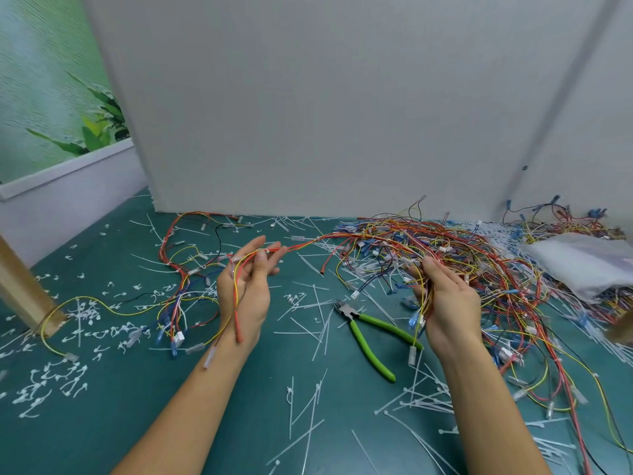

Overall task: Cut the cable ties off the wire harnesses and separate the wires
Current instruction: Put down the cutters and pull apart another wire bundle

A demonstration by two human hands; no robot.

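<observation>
The job looked well under way but far from finished. Snipped white cable ties [423, 404] lay strewn over the green table [260, 389], with long straight tails in the middle and near right and short curled bits at the near left. A small loose spread of wires [178, 286] lay left of the hands, while a much bigger tangled pile [462, 241] was heaped at the right, reaching the far wall [308, 114] (whether ties were still on it was too small to tell).

The left hand [245, 293] pinched a few thin red and yellow wires between thumb and fingers, the ends hanging over the wrist. The right hand [445, 303] was curled round a bunch that ran into the pile. The hands were apart, with a red strand stretched between them. The cutters [370, 334], with glossy green handles, lay on the table between them, in neither hand.

The wires were thin, limp and plastic-coated, tipped with small clear and blue connectors [412, 354]. A crumpled clear bag [582, 262] sat at the far right.
</observation>
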